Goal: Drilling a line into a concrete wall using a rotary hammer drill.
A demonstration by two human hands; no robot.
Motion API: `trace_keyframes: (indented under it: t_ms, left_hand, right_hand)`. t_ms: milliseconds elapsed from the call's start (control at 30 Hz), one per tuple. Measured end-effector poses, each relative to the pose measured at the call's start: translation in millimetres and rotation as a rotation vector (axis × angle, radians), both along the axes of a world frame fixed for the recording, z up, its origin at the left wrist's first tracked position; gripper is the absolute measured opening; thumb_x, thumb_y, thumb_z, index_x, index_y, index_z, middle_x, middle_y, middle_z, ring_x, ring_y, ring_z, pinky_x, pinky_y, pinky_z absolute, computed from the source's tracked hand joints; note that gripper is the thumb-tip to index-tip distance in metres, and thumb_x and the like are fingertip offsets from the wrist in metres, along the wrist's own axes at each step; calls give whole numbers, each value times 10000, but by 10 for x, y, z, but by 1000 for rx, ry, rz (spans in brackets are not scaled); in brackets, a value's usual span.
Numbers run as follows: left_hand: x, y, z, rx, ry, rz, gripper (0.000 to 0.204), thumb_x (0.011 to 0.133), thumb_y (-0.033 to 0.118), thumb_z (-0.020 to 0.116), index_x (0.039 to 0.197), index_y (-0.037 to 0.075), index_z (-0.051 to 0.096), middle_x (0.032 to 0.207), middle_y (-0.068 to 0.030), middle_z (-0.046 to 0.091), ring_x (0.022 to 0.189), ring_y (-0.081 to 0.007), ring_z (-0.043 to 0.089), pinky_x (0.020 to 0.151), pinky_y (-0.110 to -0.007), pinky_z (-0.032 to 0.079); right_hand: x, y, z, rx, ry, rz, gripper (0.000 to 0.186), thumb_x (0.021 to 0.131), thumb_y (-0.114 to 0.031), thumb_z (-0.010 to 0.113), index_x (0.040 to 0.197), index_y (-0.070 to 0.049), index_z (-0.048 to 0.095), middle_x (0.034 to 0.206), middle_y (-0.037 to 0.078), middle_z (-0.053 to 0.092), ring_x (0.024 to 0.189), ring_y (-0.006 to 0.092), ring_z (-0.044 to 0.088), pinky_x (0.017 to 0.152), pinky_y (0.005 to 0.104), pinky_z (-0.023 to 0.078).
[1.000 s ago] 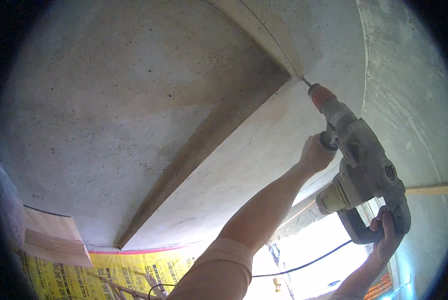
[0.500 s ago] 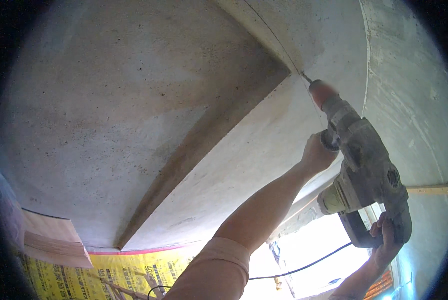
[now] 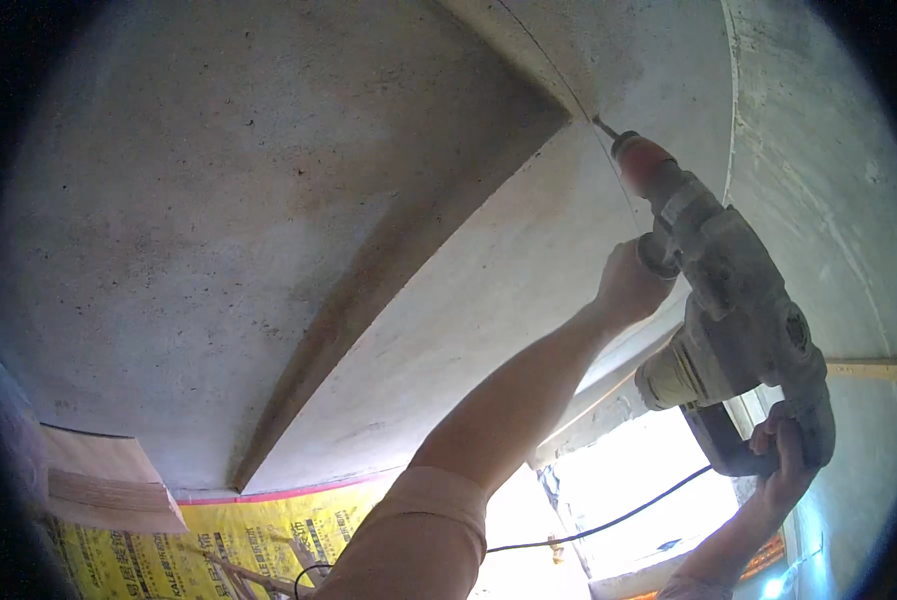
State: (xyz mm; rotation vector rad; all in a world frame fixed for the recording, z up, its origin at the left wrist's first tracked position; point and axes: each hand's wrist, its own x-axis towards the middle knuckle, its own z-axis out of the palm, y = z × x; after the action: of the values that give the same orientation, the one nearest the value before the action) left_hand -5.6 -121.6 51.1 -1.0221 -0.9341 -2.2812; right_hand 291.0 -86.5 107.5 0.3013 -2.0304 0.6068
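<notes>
Head view: left hand has its fingers curled round the side handle, right hand round the rear handle of a dusty drill. Drill is overhead, tilted up-left, bit meeting concrete surface by a dark line; black cable hangs below.

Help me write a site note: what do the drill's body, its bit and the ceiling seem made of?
Drill body: probably hard plastic and metal, matte grey; moulded-looking contours under apparent dust.
Bit: likely steel, being slim and straight; too small to judge its finish.
Ceiling: looks like concrete or cement plaster, matte and rough, with pits and brownish stains.
</notes>
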Motion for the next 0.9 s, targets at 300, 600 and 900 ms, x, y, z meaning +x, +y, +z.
trace_keyframes:
  t_ms: [300,600,900]
  left_hand:
    - [-27,43,-42,8,-16,0,206,797,211,658,875,20,671,876,-229,676,885,-426,638,765,-483,512]
    - [61,-24,-29,-25,-37,-29,212,801,211,653,883,17,674,868,-228,679,905,-423,639,778,-488,508]
    - [-72,-35,-77,-75,-82,91,244,813,236,639,882,5,672,853,-247,674,876,-436,643,763,-498,511]
  right_hand:
    - [-7,-34,-74,-16,24,70,94,872,-65,610,934,-3,575,716,47,545,498,110,466,465,261,383]
    - [19,-70,-68,-22,-35,128,97,909,-58,598,972,7,562,746,51,543,501,108,469,467,259,380]
    - [-70,-71,-42,-28,-16,97,90,895,-43,597,969,-1,569,738,50,544,502,105,458,457,248,370]
